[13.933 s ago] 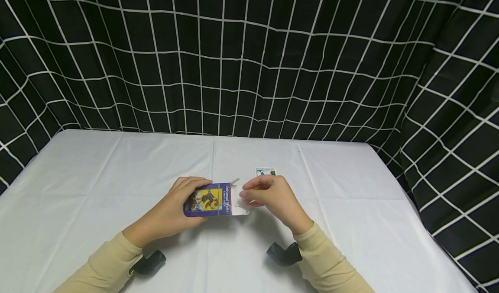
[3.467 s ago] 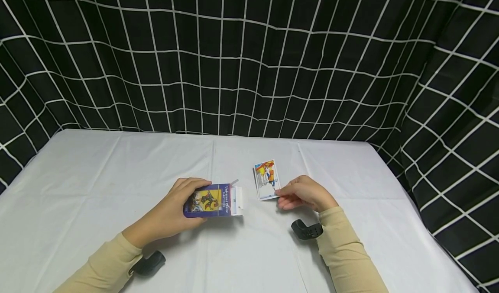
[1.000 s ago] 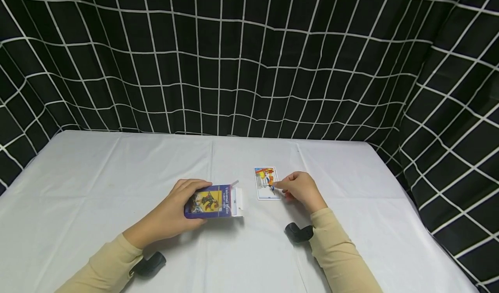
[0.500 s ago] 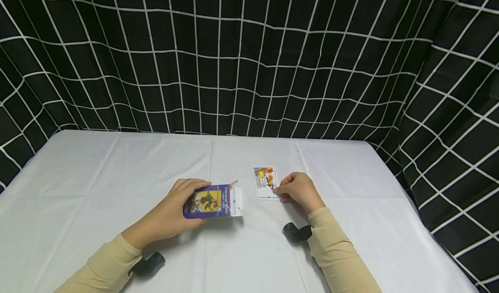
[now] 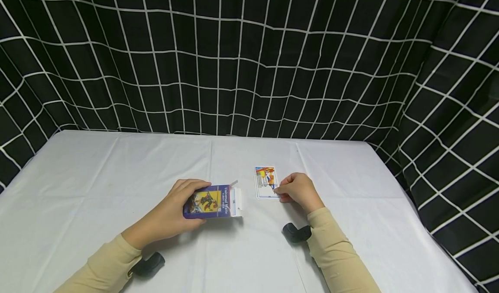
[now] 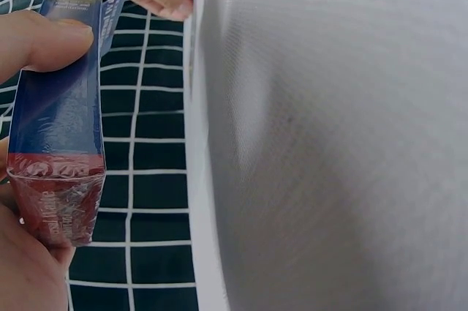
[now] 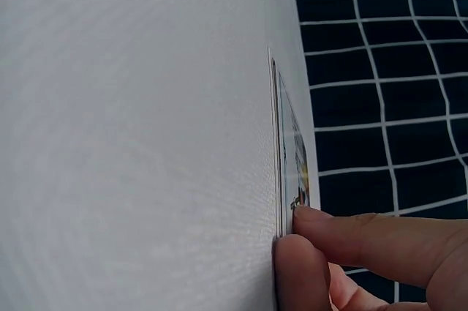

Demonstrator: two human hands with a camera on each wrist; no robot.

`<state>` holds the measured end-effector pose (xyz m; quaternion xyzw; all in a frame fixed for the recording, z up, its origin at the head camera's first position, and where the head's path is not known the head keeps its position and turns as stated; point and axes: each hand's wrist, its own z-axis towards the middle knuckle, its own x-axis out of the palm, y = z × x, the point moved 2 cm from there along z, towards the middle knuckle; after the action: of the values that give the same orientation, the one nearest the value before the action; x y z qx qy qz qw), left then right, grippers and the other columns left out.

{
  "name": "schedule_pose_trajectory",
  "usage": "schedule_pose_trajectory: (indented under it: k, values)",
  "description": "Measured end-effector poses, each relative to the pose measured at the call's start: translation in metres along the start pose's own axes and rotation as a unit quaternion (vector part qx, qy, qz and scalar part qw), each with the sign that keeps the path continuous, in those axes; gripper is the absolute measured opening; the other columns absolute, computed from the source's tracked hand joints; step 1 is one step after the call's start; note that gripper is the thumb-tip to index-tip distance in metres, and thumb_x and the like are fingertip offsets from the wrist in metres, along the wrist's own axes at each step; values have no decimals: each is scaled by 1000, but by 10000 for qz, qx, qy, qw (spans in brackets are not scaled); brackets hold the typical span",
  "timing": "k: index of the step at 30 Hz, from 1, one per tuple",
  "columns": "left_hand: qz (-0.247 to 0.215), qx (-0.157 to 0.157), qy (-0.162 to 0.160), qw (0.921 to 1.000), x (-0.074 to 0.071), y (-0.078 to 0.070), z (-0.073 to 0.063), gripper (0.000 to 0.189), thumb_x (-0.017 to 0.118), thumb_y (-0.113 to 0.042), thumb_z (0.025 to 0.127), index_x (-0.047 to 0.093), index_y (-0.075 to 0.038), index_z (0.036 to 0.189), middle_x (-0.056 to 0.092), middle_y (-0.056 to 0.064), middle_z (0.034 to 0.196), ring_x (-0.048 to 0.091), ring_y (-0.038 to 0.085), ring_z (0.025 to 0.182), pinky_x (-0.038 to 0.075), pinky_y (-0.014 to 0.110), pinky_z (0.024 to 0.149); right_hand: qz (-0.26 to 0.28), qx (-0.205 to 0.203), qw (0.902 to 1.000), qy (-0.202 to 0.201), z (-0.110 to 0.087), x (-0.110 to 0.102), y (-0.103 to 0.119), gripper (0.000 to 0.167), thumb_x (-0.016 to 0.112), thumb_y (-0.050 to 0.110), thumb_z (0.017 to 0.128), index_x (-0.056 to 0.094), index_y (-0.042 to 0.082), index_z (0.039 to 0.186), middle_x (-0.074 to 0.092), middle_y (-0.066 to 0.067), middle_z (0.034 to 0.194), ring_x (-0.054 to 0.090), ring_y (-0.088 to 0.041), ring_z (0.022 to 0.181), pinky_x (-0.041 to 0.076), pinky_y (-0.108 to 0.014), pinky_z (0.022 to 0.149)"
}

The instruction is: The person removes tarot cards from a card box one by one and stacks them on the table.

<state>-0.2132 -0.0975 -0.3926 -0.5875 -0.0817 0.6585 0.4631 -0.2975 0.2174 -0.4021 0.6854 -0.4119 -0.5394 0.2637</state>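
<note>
My left hand (image 5: 169, 215) grips the Universal Waite tarot box (image 5: 208, 202); my right hand (image 5: 299, 192) pinches tarot cards (image 5: 265, 182), nearer the far edge of the surface (image 5: 117, 167).

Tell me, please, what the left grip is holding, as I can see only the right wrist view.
Observer: The left grip holds a purple box printed "Universal Waite".
Operator: Thank you; could you say whether the box is closed?
Observer: It is not: a white flap sticks out at its end nearest the right grip.
Operator: And would you tell me whether the box touches the cards?
Observer: It does not; the head view shows it to their left, with white cloth in between.
</note>
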Motion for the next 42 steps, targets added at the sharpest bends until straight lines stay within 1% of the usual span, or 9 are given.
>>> schedule_pose_trajectory:
  k: [9,15,21,23,27,31,35,38,42]
  values:
    - [16,-11,2,10000,0,0,0,75,83,-11,72,50,-11,140,53,5,138,43,21,123,42,44,101,-74,150,9999,-15,0,-1,0,20,75,5,82,58,-2,90,55,-1,68,58,-4,50,52,-17,53]
    - [31,-3,14,10000,-1,-1,0,75,83,-11,73,51,-11,140,54,4,137,44,21,123,43,43,100,-38,159,9999,7,-1,-1,0,20,75,6,82,59,-3,91,55,-1,67,58,-5,50,53,-18,53]
    - [29,-16,-1,10000,-1,-1,0,75,84,-11,73,51,-10,139,54,4,136,44,21,122,43,42,100,-72,190,9998,54,0,0,1,21,74,5,83,62,-5,96,56,-1,69,57,-5,52,53,-18,54]
    - [21,-17,-5,10000,-1,-1,0,75,84,-11,73,51,-10,139,54,4,136,44,20,122,43,42,100,15,130,9999,41,-1,-1,2,22,74,5,83,62,-6,97,57,-1,69,58,-5,52,54,-18,54]
    - [-2,7,-11,10000,-2,-1,0,75,84,-10,72,51,-10,139,54,4,137,44,21,121,43,42,100,411,-301,9984,-261,-5,-7,8,22,71,8,86,64,-8,99,63,-2,72,60,-4,55,55,-19,56]
    - [-23,27,-15,10000,-1,-1,1,75,84,-11,72,51,-10,139,54,5,138,44,21,121,42,43,101,928,-757,9916,-485,-16,-11,20,23,70,9,88,65,-10,100,66,0,75,64,-4,60,57,-20,61]
    - [-33,35,-21,10000,0,0,1,75,84,-11,72,51,-11,139,55,5,137,44,21,121,42,43,101,1390,-1082,9838,-333,-28,-3,34,22,69,5,88,65,-12,100,67,-1,76,65,-6,63,58,-23,64]
    - [-46,53,-43,10000,-1,-1,1,74,84,-11,72,51,-10,139,55,5,137,44,21,121,42,43,101,1486,-1302,9802,-91,-37,7,42,21,70,6,87,66,-12,97,70,-5,81,66,-8,64,59,-25,66]
    - [-33,110,-86,9999,-1,-1,1,74,84,-10,72,51,-9,139,55,7,137,44,23,121,43,44,100,1465,-1428,9785,263,-48,18,50,20,72,8,86,68,-9,95,72,-9,92,66,-10,66,60,-30,69]
